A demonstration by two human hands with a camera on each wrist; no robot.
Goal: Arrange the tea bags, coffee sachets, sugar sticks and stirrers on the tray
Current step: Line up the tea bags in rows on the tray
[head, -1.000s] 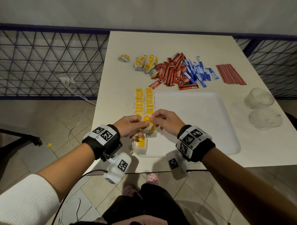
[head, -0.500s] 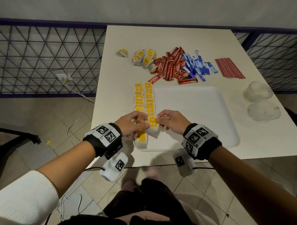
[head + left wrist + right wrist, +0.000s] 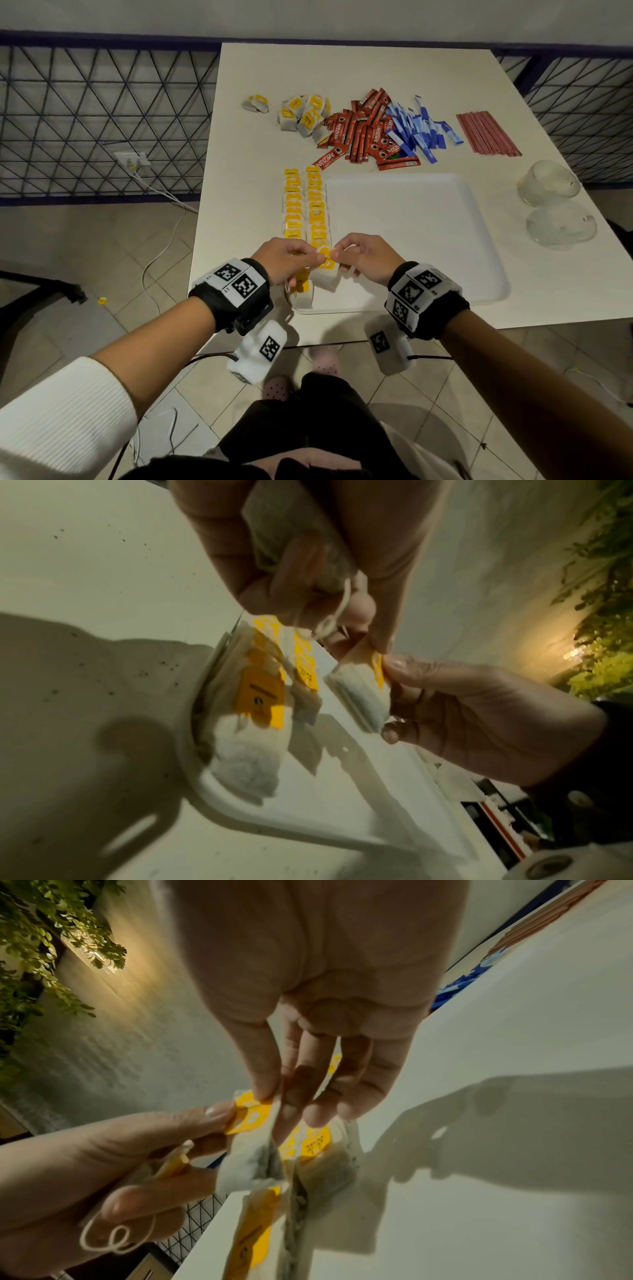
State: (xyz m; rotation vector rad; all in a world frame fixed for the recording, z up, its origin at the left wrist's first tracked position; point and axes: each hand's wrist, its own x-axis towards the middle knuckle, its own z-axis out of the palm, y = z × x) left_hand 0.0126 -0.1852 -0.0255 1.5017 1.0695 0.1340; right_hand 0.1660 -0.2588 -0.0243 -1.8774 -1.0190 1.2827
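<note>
My left hand (image 3: pixel 317 260) and right hand (image 3: pixel 337 255) both pinch the yellow tag end of one tea bag (image 3: pixel 327 272) over the near left corner of the white tray (image 3: pixel 411 222). Two rows of tea bags (image 3: pixel 306 209) run along the tray's left side. In the left wrist view my left hand (image 3: pixel 359 631) also keeps a second tea bag (image 3: pixel 284 534) and a loop of string under its curled fingers. The right wrist view has the right hand (image 3: pixel 274 1096) pinching the tag above the bag (image 3: pixel 250 1164). Further back lie loose tea bags (image 3: pixel 305 114), coffee sachets (image 3: pixel 363 133), blue sugar sticks (image 3: pixel 418 130) and red stirrers (image 3: pixel 486 133).
Two clear glass cups (image 3: pixel 548 183) (image 3: pixel 560 224) stand to the right of the tray. The white table (image 3: pixel 239 154) ends just left of the tea bag rows. A mesh fence (image 3: pixel 102 120) runs behind it and a cable lies on the tiled floor.
Both hands have carried the pinched tea bag down to the near end of the right row. They still hold it by the tag.
</note>
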